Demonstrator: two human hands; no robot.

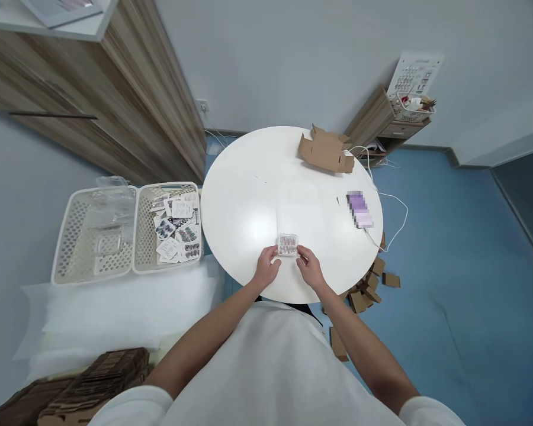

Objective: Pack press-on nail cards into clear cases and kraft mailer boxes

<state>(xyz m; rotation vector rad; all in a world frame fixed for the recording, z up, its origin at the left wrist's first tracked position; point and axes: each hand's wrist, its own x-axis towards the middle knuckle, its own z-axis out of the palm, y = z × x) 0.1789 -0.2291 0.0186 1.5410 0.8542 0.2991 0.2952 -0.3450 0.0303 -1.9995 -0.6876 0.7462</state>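
Note:
A small clear plastic case [288,244] lies near the front edge of the white round table [235,195], with rows of pinkish, shiny pieces like false nails inside. My left hand [267,266] grips its left side between bent fingers and thumb. On the right side, the fingers of my right hand [310,266] close on the case's edge. Just beyond the case, a thin whitish sheet [299,204] is spread on the tabletop, hard to tell from the table's surface.
An unfolded cardboard box [326,151] sits at the table's back right, with a blurred purple phone-like object [359,209] and white cable nearby. Left are a basket of nail cards [175,228] and a basket of clear cases [109,239]. Small cardboard boxes [359,300] litter the floor.

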